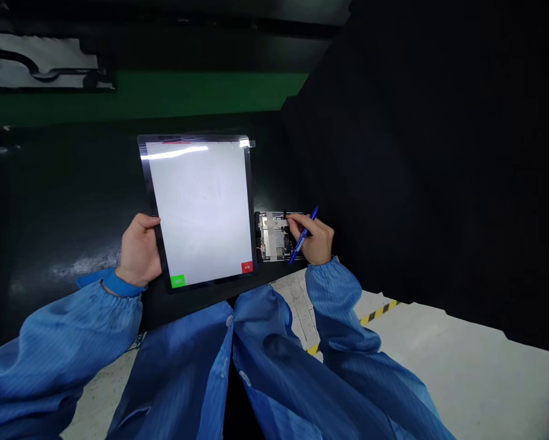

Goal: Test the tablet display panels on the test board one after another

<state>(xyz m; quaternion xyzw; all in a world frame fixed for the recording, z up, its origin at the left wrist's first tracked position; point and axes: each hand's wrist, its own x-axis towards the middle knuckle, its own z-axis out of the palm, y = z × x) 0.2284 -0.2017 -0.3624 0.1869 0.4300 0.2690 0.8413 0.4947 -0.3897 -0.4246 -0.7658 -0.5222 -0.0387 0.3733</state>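
A large tablet-like screen [201, 214] lies in front of me, lit plain white, with a green box at its lower left corner and a red one at its lower right. My left hand [141, 247] holds its left edge, thumb on top of the bezel. Beside the screen's right edge is a small exposed circuit board [274, 238] with strips of tape across it. Over the board's right side, my right hand [315, 238] is closed, a blue pen [301, 240] lying slantwise in it. Its thumb and index fingertip meet at the board's upper part; whether they pinch anything there is hidden.
A dark worktop [73, 195] carries the screen and board, with a green strip [201, 95] behind. At the far left is a whitish panel [49, 52] with a black curved band. Black cloth [430, 153] hangs along the right. Yellow-black tape [379, 313] marks the floor.
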